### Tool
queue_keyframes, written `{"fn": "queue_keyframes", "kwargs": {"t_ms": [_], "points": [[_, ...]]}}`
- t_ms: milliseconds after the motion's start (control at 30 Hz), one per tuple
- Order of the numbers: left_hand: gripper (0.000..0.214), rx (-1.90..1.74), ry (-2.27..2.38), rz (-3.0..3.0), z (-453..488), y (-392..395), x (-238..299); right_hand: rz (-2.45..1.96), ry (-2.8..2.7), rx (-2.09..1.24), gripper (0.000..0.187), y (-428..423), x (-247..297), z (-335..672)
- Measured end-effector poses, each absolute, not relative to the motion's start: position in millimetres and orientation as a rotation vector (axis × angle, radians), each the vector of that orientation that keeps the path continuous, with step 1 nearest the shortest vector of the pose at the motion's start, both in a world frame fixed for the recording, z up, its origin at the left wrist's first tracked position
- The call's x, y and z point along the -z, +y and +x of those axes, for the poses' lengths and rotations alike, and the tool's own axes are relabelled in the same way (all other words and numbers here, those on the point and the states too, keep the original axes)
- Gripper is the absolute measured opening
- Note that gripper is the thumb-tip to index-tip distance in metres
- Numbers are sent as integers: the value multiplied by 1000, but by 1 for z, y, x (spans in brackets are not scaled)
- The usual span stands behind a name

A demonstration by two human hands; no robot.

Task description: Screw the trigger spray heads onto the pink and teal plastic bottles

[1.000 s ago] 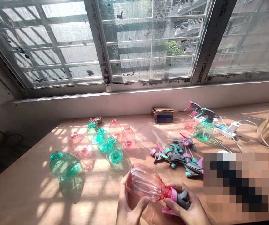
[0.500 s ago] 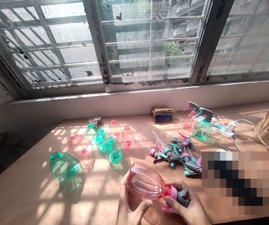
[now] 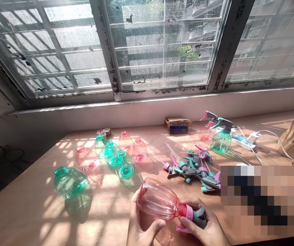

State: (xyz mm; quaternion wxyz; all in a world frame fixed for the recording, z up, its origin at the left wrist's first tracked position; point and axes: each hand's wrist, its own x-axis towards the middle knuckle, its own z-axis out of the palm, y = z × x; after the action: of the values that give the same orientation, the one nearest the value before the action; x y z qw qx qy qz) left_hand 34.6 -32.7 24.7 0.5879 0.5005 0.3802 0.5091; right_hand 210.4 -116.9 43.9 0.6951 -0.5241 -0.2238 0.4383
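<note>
My left hand [image 3: 142, 229] cups the pink bottle [image 3: 159, 201] above the table's [image 3: 34, 212] near edge, my right hand [image 3: 205, 229] gripping its spray head [image 3: 198, 216] (long axis near level, neck pointing right, base toward the far-left corner)

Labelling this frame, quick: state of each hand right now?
Left hand: closed around the pink bottle.
Right hand: closed on the grey spray head at the bottle's neck.

The held bottle [image 3: 159, 200] is clear pink with a pink-and-grey sprayer [image 3: 196, 217]. Bottles [image 3: 106, 155] on the tan table [image 3: 34, 212] are pink or teal.
</note>
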Motion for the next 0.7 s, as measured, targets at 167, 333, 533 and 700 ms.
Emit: {"fn": "queue_keyframes", "kwargs": {"t_ms": [167,333,533,700], "points": [[84,-1187,872,1066,38,-31,-18,-1194,-500,-997,55,-116,-45,211],[82,-1237,906,1095,40,-35,-18,-1159,-450,-1045,54,-117,-41,216],[95,-1194,815,1058,39,-35,-26,-1150,-480,-1002,52,-117,-35,210],[85,-1254,864,1120,39,-30,-14,-1169,-447,-1052,53,-116,-37,214]]}}
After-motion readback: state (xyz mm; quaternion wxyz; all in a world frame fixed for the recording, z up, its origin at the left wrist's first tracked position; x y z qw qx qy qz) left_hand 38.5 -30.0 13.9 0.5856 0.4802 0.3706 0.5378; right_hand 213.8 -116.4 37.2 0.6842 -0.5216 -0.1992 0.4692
